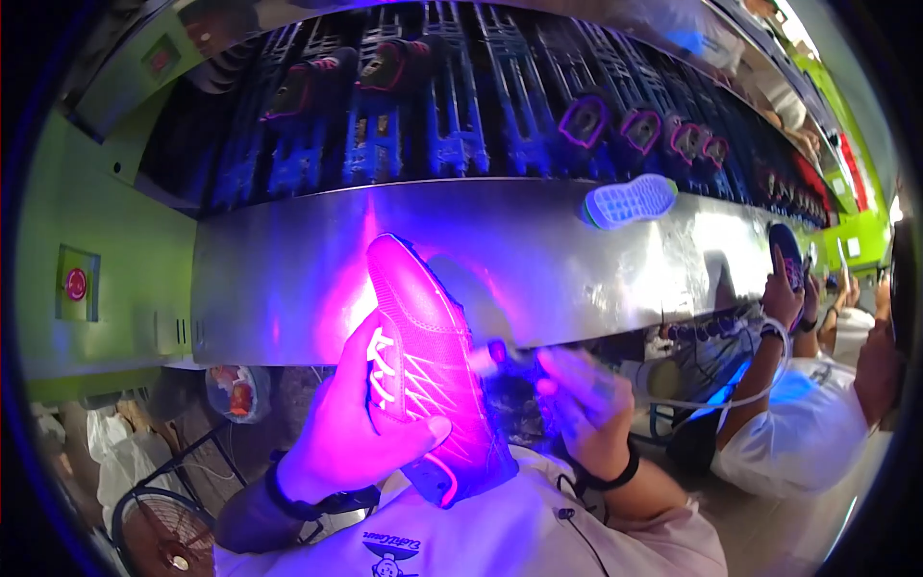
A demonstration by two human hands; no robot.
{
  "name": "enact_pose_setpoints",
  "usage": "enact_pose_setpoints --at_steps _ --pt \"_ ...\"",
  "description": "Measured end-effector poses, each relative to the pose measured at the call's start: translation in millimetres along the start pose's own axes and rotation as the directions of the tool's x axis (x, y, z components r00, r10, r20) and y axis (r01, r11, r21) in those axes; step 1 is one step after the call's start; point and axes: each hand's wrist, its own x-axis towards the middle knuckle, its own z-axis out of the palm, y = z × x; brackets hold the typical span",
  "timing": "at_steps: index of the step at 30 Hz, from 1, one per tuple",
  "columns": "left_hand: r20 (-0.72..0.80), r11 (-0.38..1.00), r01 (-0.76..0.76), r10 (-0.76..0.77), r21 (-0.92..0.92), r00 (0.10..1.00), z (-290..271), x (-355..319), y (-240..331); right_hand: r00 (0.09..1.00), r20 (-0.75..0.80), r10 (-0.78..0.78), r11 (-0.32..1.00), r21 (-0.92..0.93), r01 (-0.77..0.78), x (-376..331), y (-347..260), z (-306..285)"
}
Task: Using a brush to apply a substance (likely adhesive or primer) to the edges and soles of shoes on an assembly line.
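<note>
The shoe (423,361) is clamped in the left hand (341,423), long axis running up-left; the right hand (586,399) is held beside its heel, its grip unclear.

Left hand (351,423) at lower centre of frame, forearm entering from lower left, dark band on wrist; fingers curled, thumb pressed across, palm facing right. Right hand (586,404) right of centre, blurred, fingers bent and pinched leftward, black band on wrist, forearm running to lower right.
</note>
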Motion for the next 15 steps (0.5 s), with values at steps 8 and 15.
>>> enact_pose_setpoints --at_steps 8,15 --pt "-0.107 0.999 0.029 -0.033 -0.041 0.994 -13.2 -1.7 -5.4 0.983 0.095 0.156 0.976 0.141 -0.169 14.3 -14.5 8.0" --pt "-0.183 0.994 0.110 -0.104 0.027 0.978 -35.5 2.0 -4.5 0.975 0.184 0.123 0.976 0.157 -0.153 3.4 -7.1 7.4"
